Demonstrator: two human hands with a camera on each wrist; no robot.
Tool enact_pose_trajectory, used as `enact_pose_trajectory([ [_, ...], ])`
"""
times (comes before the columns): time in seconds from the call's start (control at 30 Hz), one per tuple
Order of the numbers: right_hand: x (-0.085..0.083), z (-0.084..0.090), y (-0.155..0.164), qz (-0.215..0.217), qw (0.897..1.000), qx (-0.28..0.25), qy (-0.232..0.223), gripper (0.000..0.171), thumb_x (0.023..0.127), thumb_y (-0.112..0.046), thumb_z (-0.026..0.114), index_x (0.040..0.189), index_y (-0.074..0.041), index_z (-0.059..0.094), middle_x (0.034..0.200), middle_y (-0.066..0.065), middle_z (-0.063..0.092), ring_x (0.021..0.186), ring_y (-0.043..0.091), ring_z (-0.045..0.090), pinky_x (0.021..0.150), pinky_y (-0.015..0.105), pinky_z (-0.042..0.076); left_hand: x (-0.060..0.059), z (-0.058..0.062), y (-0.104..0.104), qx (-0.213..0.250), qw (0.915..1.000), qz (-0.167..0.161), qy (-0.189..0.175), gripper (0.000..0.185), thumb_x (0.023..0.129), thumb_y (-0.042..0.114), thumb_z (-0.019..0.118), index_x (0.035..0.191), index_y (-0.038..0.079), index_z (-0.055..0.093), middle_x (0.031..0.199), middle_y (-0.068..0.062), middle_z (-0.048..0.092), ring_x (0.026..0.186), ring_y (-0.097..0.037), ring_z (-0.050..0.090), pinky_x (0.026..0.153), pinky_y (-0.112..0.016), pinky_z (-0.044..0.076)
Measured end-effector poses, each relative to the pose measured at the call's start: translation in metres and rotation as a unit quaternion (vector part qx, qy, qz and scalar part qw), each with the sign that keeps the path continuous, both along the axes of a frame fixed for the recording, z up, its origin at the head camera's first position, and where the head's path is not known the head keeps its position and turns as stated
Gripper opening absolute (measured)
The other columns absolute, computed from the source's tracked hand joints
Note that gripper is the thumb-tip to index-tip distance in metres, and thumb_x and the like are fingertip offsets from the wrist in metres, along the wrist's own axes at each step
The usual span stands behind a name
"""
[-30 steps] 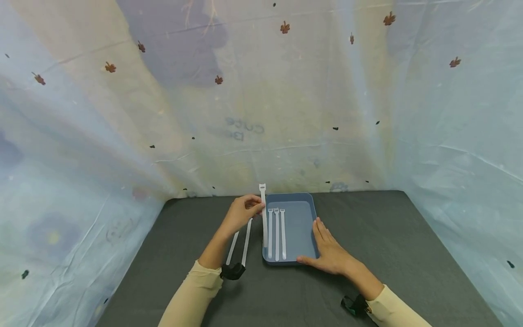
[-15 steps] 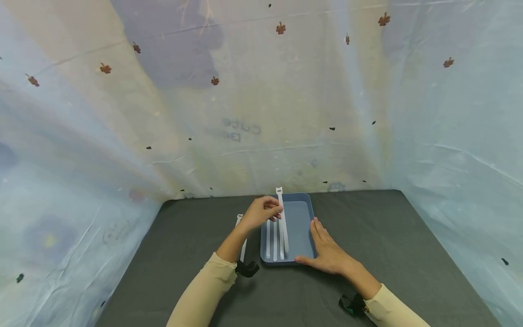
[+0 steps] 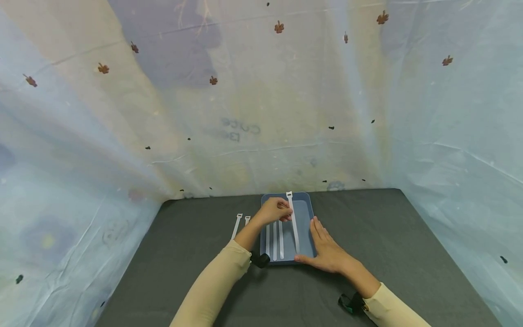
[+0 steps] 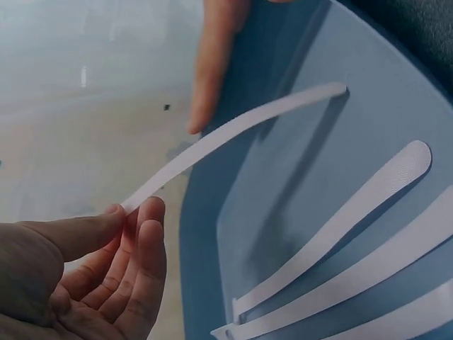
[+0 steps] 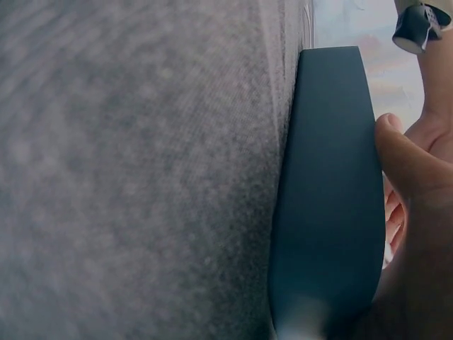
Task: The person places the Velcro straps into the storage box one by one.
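Note:
My left hand pinches a white cable tie between thumb and fingers, near its slotted head. The strap slants down over the blue-grey tray. In the left wrist view, this cable tie bends in an arc, its rounded tail right at the tray floor, with a shadow beneath. Three similar cable ties lie side by side in the tray's left half, partly covered by my left hand in the head view. My right hand rests against the tray's near right corner, fingers straight along the side and thumb at the rim.
Left of the tray, two more white cable ties lie on the dark grey cloth, partly behind my left forearm. A patterned pale curtain hangs along the back edge and both sides. Each wrist carries a black camera.
My left hand has carried the cable tie rightward from the tray's left edge, across the three lying ties, to the tray's right half. My right hand has stayed at the tray's corner.

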State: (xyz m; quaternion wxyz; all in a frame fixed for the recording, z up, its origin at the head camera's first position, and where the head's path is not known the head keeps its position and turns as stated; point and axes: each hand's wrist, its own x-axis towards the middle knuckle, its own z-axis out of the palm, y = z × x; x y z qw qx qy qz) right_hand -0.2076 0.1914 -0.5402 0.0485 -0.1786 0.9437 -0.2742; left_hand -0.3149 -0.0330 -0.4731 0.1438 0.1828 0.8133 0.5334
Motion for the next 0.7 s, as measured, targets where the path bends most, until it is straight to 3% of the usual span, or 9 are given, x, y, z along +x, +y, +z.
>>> enact_pose_trajectory([
  [0.27, 0.0, 0.0, 0.001, 0.005, 1.0, -0.003, -0.001, 0.133, 0.091, -0.076, 0.07, 0.168, 0.008, 0.002, 0.177, 0.028, -0.007, 0.164, 0.045, 0.001, 0.13, 0.064, 0.015, -0.004, -0.007, 0.014, -0.019, 0.9996, 0.01, -0.016, 0.011, 0.102, 0.0, 0.071, 0.108, -0.01, 0.069, 0.093, -0.024, 0.078, 0.099, -0.051, 0.076, 0.089, -0.058, 0.063],
  [0.57, 0.0, 0.0, 0.001, 0.005, 1.0, -0.007, -0.003, 0.132, 0.091, -0.075, 0.071, 0.168, 0.008, 0.003, 0.177, 0.028, -0.007, 0.164, 0.045, 0.001, 0.13, 0.065, 0.015, -0.009, -0.019, 0.022, -0.058, 0.997, 0.035, -0.038, 0.009, 0.099, -0.002, 0.074, 0.105, -0.008, 0.07, 0.087, -0.02, 0.078, 0.09, -0.042, 0.079, 0.083, -0.047, 0.066],
  [0.7, 0.0, -0.001, 0.001, 0.006, 1.0, -0.008, -0.002, 0.132, 0.091, -0.075, 0.071, 0.168, 0.008, 0.003, 0.177, 0.028, -0.007, 0.164, 0.046, 0.001, 0.13, 0.066, 0.016, -0.012, -0.025, 0.027, -0.053, 0.9963, 0.048, -0.048, 0.008, 0.097, -0.004, 0.075, 0.103, -0.007, 0.071, 0.082, -0.019, 0.077, 0.075, -0.03, 0.079, 0.081, -0.044, 0.067],
])
